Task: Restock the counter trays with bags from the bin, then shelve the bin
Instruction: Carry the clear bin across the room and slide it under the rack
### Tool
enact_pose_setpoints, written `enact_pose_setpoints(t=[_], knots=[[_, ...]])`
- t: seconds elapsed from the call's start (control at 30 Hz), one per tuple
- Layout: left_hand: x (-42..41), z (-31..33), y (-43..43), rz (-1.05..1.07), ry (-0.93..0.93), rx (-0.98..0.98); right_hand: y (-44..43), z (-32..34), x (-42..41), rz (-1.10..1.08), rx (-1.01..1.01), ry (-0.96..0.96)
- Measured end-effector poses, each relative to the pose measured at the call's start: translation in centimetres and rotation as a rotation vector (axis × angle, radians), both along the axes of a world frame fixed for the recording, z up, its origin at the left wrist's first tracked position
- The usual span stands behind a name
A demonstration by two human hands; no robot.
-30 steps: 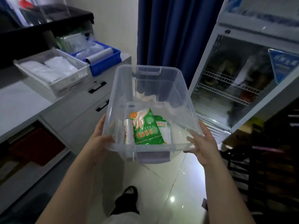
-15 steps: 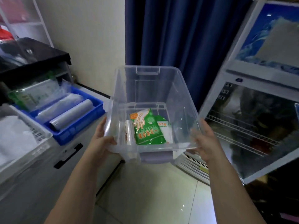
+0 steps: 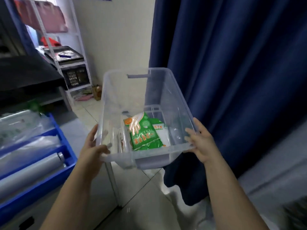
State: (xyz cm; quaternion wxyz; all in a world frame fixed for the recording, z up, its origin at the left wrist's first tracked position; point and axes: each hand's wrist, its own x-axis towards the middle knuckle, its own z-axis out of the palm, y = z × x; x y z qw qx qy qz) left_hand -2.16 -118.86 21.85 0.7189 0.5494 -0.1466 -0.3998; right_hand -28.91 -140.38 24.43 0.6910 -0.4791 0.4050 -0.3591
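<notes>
Blue curtain [image 3: 232, 80] behind, clear bin [image 3: 174, 100] gripped by left hand [image 3: 93, 146] and right hand [image 3: 201, 143], fingers clamping rim

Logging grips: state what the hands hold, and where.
Both hold the clear bin: left hand on its near-left rim corner, right hand on its near-right.
</notes>
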Motion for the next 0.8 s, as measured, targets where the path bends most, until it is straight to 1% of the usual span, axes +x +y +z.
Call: enact_pose_setpoints(t=[0.07,0.23,0.5,0.67,0.8], knots=[[1.4,-0.1,-3.0,0.062,0.004,0.023,-4.9,0.0,3.1,0.064,0.010,0.025],[7.2,-0.7,-10.2,0.191,0.025,0.024,-15.2,-1.0,11.9,0.197,0.058,0.013],[21.0,-2.8,-22.7,0.341,0.102,0.018,-29.0,-1.9,29.5,0.333,0.018,-0.004],[28.8,-2.8,-29.5,0.468,0.104,0.004,-36.7,-2.4,39.7,0.398,0.007,0.001],[34.9,-3.3,-34.7,0.538,0.085,0.026,-42.8,-3.1,47.5,0.542,-0.037,0.018]])
